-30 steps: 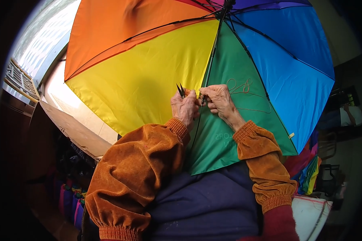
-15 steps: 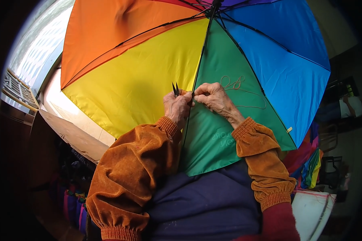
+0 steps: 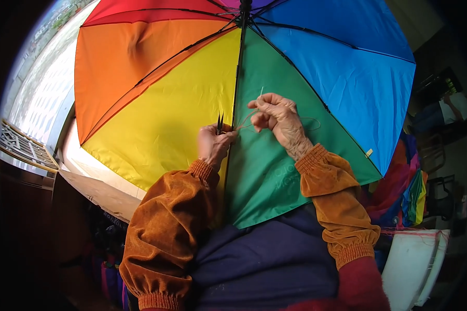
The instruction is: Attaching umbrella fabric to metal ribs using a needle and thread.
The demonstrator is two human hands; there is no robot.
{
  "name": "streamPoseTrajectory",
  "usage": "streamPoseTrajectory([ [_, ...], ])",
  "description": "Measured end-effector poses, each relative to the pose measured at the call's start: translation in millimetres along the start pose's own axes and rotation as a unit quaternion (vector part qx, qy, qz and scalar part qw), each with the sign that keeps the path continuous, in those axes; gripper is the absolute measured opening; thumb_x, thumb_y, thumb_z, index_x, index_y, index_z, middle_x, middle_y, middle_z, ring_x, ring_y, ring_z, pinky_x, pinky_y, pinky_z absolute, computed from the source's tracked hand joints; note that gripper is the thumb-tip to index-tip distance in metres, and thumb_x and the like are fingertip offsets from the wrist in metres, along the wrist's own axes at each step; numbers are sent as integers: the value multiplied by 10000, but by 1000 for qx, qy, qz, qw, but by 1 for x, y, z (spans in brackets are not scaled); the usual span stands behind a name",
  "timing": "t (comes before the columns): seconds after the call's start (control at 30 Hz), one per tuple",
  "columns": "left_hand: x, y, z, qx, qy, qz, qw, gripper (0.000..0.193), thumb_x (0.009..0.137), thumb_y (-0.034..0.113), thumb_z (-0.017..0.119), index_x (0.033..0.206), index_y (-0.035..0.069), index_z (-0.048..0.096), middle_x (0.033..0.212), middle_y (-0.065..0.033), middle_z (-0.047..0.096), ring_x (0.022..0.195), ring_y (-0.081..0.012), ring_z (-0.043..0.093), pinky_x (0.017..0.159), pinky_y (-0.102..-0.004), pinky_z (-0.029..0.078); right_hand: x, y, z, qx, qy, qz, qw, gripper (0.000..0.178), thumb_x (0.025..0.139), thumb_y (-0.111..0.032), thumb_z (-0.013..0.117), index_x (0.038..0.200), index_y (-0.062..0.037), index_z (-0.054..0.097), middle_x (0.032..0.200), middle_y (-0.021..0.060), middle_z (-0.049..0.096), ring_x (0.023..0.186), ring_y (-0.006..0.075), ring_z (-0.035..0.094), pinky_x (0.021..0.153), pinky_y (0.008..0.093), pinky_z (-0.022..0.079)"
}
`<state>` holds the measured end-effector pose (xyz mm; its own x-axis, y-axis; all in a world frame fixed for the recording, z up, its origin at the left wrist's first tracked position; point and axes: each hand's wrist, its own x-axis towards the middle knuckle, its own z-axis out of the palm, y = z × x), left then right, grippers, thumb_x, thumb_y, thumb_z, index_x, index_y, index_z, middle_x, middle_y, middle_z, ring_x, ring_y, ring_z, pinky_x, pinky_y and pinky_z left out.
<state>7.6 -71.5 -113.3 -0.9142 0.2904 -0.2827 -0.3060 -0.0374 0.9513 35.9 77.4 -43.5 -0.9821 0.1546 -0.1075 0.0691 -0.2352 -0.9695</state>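
A rainbow-coloured umbrella (image 3: 176, 109) lies spread open before me, its inner side up with the black ribs showing. My left hand (image 3: 213, 146) is closed at the rib (image 3: 237, 78) between the yellow and green panels. Dark pointed thread snips (image 3: 220, 123) are tucked in that hand, tips upward. Over the green panel, my right hand (image 3: 283, 120) pinches a thin needle (image 3: 261, 91) that points up. Light reddish thread (image 3: 242, 124) runs from the rib by my left fingertips to the right hand, and a loop trails beyond it.
The umbrella's hub (image 3: 242, 19) is at the far edge. A brown board (image 3: 101, 194) borders the left, near a bright window. More coloured fabric (image 3: 412, 199) hangs at the right, above a white panel (image 3: 407, 264) with red threads. Another person (image 3: 455, 108) is at far right.
My right hand has moved away from the rib and lifted, drawing thread; the needle now shows. The left hand stays at the rib. The umbrella has shifted left in view.
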Motion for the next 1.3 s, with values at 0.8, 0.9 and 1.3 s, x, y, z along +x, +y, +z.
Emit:
streamPoseTrajectory([
  [0.8,16,-24,5,93,71,129,985,146,617,123,595,631,-22,600,517,-87,563,466,-136,515,478,-272,432,-183,-379,-277,-218,438,-445,750,78,898,-71,435,916,3,413,662,33,430,685,146,415,723,271,342],
  [0.9,12,-16,5,66,64,94,991,138,618,116,591,623,-21,598,514,-85,561,462,-133,513,459,-265,426,-148,-354,-255,-229,344,-438,798,173,900,-69,433,1031,43,447,716,55,492,797,175,497,843,301,391],
  [1.3,-6,12,-5,-154,3,-80,985,131,727,128,562,669,19,519,559,-45,507,368,-44,332,326,-209,224,-4,-13,-15,-247,-53,16,967,110,837,-110,481,872,-6,486,588,47,511,399,97,475,365,260,426],
])
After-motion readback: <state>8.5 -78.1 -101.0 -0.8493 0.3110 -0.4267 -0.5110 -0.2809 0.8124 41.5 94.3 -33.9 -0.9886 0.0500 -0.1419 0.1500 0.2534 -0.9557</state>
